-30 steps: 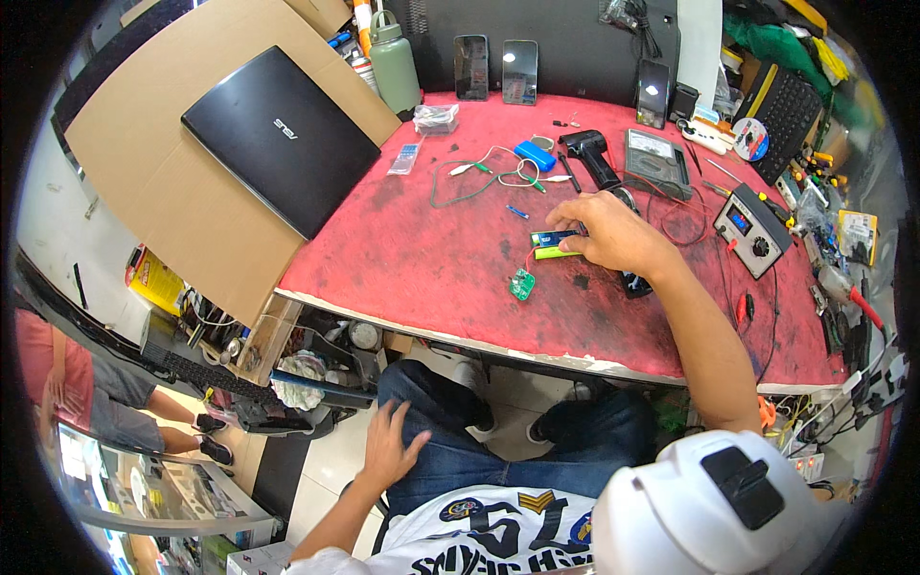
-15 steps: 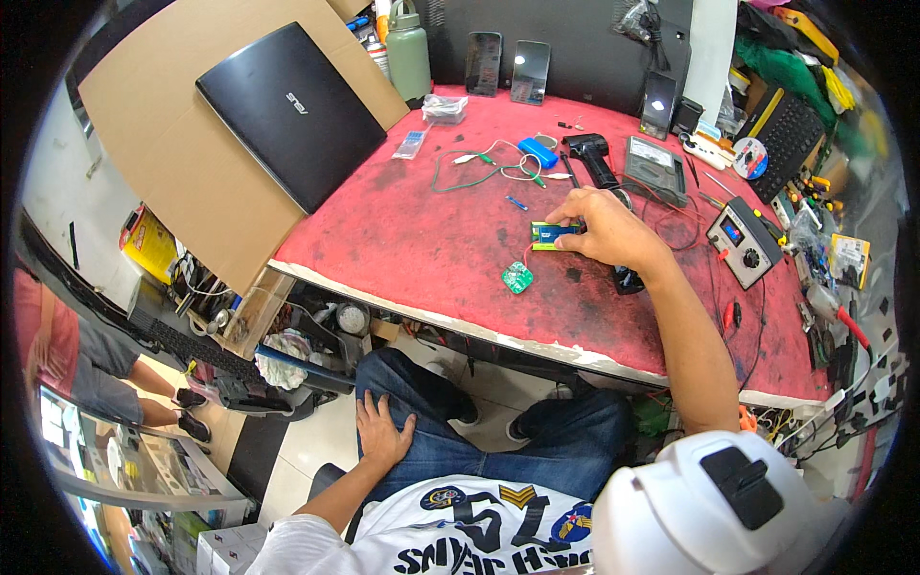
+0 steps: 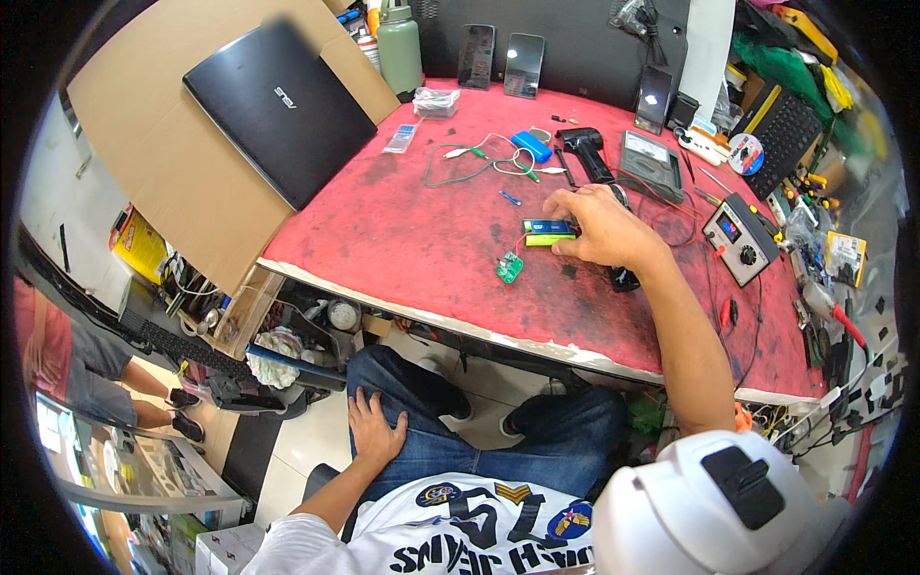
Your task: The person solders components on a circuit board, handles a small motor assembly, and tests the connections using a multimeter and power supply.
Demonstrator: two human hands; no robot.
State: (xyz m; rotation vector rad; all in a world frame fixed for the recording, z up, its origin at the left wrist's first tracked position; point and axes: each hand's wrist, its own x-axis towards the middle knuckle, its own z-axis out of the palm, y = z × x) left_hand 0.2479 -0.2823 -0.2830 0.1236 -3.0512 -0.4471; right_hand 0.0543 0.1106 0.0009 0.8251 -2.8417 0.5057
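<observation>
My right hand (image 3: 589, 225) has its curled fingers on a battery pack (image 3: 546, 240) of green and blue cells, lying on the red mat. A small green circuit board (image 3: 510, 267) hangs off it by a red wire, resting on the mat just left of the pack. A black item (image 3: 623, 280) lies partly hidden behind my right hand and forearm. A small blue piece (image 3: 510, 197) is above the pack. My left hand (image 3: 376, 431) rests open on my thigh, below the table edge.
Around are a black power tool (image 3: 586, 153), grey case (image 3: 652, 163), bench power supply (image 3: 741, 240), blue block (image 3: 530, 146), clip leads, three phones at the back, a laptop (image 3: 278, 115) on cardboard, a green bottle (image 3: 400, 48) and another person (image 3: 57, 345) at far left.
My left hand has moved down-left and settled on my thigh. My right hand stays on the battery pack, fingers shifting slightly. The view has shifted a little.
</observation>
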